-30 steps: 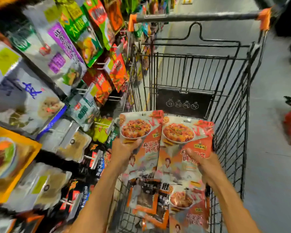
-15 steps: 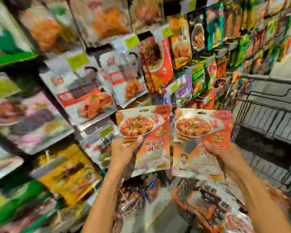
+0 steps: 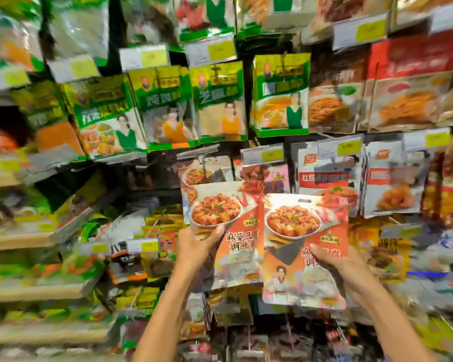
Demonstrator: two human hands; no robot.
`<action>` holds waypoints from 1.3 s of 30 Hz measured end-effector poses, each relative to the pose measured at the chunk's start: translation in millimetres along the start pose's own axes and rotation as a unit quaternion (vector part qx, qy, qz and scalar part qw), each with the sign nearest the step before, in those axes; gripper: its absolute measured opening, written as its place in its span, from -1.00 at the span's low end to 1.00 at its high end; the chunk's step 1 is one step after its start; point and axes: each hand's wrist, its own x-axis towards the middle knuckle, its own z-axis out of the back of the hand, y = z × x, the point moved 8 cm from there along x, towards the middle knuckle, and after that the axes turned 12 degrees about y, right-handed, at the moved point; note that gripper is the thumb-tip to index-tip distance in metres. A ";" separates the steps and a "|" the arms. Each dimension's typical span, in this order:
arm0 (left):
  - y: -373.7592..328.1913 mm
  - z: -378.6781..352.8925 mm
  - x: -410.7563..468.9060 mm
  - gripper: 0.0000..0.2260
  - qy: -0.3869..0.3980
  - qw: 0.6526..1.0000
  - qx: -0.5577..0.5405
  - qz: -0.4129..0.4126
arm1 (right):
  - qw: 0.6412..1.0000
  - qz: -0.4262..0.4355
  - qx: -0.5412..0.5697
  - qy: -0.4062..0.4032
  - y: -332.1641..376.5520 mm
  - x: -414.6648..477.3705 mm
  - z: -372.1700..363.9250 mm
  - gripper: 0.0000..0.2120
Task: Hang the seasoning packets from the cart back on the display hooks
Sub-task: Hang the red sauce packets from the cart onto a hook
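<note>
Forearms raised — left hand [image 3: 194, 248] grips left packet [image 3: 220, 212], right hand [image 3: 344, 273] right packet [image 3: 293, 226]

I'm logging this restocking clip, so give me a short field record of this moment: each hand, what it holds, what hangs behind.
left hand: grips left packet by its left edge
right hand: grips right packet by its right edge
packets: same red-orange design with a bowl picture, upright, side by side
hung yet: no, both in hand
behind: green packets above, yellow price tags

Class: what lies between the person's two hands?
Head view: the glossy orange seasoning packet gripped by the left hand, beside the matching packet in the right hand.
</note>
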 end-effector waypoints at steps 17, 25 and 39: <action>73.0 254.9 -4.7 -0.93 -0.152 0.984 0.043 0.080 | 0.984 -0.036 0.021 0.172 -67.6 101.6 -235.0 -0.60; 112.5 345.0 41.8 -0.93 -0.134 0.987 0.033 0.081 | 0.991 -0.012 0.045 0.122 -66.3 163.3 -326.5 -0.93; 140.1 371.3 82.8 -0.79 -0.082 0.994 0.030 0.059 | 0.996 -0.008 -0.075 0.039 -50.8 224.7 -356.4 -0.82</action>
